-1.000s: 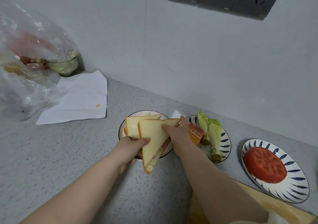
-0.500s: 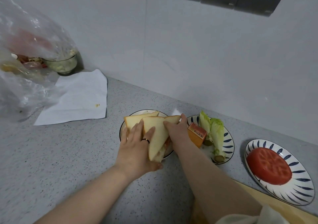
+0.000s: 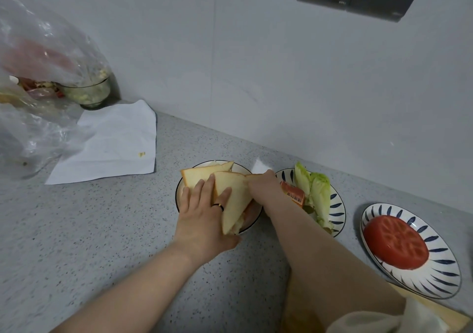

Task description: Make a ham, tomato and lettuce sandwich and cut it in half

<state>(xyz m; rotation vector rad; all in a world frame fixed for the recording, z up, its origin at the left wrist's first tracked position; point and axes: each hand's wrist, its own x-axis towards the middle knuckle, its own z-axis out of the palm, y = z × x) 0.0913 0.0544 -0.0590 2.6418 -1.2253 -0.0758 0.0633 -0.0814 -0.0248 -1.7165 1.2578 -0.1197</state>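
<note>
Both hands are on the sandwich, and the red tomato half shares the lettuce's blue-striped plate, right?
No. The head view shows the red tomato half alone on its own blue-striped plate, right of the striped plate holding the green lettuce leaves.

Readable text: nothing in view is resolving into letters or numbers.
Orange packet [image 3: 294, 194]: is lying on the blue-striped plate [image 3: 338, 206], just beside the lettuce [image 3: 320, 194]. Its pale label strip is carrying small dark print, too small and blurred to read.
Packet cover: the right hand [image 3: 263, 186] and its forearm are hiding the packet's near end, so that part is lying out of sight.
Clear plastic bag [image 3: 38, 76]: red and pink patches are showing through the film; whether any of them is printing cannot be told.
White paper sheet [image 3: 110, 145]: is showing faint grey marks, too faint to be told as writing.
</note>
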